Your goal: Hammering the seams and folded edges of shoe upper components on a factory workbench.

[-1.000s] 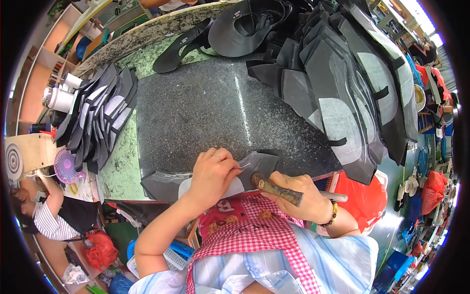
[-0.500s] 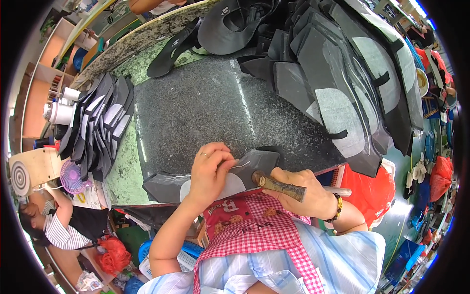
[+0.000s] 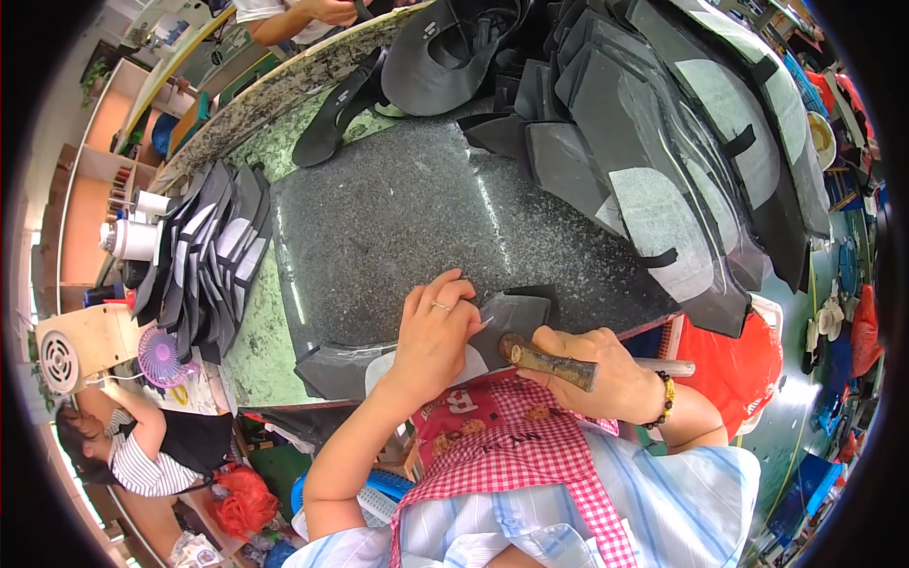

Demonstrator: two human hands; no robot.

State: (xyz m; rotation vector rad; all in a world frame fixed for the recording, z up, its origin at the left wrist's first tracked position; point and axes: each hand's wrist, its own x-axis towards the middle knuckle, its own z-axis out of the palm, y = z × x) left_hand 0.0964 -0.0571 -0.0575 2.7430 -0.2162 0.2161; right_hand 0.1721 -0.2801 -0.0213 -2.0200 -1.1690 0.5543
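A flat black piece (image 3: 341, 367) of leather-like material, with a white backing patch (image 3: 473, 364), lies along the near edge of the dark stone slab (image 3: 379, 227). My left hand (image 3: 431, 331) rests over its middle, fingers curled and pinched near the piece's top edge. Something thin and pale shows at the fingertips, too small to name. In my right hand (image 3: 606, 377) is a hammer; its worn brown head (image 3: 547, 363) sticks out on the left, over the piece's right part, and its pale handle (image 3: 672, 367) to the right.
Stacked black pieces (image 3: 625, 161) with white patches crowd the right side. More small black pieces (image 3: 208, 256) stand in a row at left, near a purple fan (image 3: 163, 358). Black curved pieces (image 3: 440, 62) lie at the back. A co-worker (image 3: 142, 445) sits at left; another person's hand (image 3: 331, 11) shows at top.
The whole view has shifted slightly, so the bench appears further right. My left hand's fingers have lifted and spread a little. The hammer stays low over the piece. Another person's hands came into view at top.
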